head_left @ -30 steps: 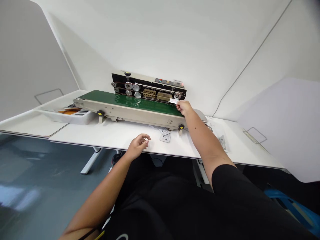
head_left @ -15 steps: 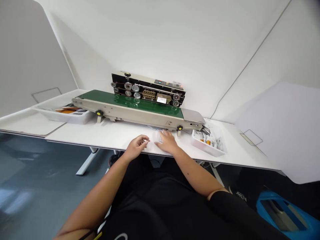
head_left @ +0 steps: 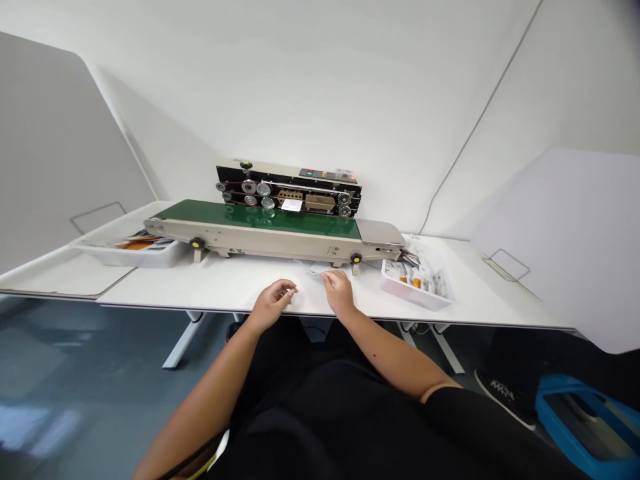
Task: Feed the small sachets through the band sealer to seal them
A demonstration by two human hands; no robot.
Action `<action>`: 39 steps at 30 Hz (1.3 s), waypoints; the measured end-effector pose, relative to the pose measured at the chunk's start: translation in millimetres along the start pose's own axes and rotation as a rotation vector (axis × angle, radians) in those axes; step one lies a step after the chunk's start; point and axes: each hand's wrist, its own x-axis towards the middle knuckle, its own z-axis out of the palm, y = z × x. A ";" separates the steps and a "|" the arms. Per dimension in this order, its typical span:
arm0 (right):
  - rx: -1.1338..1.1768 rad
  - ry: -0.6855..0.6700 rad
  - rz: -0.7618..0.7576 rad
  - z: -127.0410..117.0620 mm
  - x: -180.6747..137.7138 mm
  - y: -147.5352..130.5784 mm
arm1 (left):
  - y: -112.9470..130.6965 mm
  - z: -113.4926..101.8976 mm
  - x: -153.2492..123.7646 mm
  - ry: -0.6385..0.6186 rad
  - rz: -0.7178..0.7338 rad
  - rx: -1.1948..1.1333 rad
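"Right hand?"

"Low over the white tabletop, fingers bunched, fingertips just beside a thin silvery sachet. Any hold on the sachet: impossible to tell from this view."

"Left hand?"

"Half curled, thumb and forefinger close together, just left of the right hand. Anything pinched there: too small to tell."

"And the sachet's lie?"

"Flat on the tabletop, long axis roughly left to right as far as visible, just in front of the band sealer, between its front feet and the hands."

"The band sealer?"

"Long axis left to right along the table. Green conveyor belt at the front, black sealing head behind, a white packet against the head."

"Around the band sealer?"

"On its right, a white plastic tray of packets, set at an angle. On its left, a second tray of orange-printed packets. Behind it, white partition panels. Below the table's front edge, grey-blue floor, and low on the right, a blue crate."
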 end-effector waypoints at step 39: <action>0.649 -0.344 0.225 0.6 -6.2 2.0 | -8.6 -2.6 4.7 -0.100 -0.090 0.016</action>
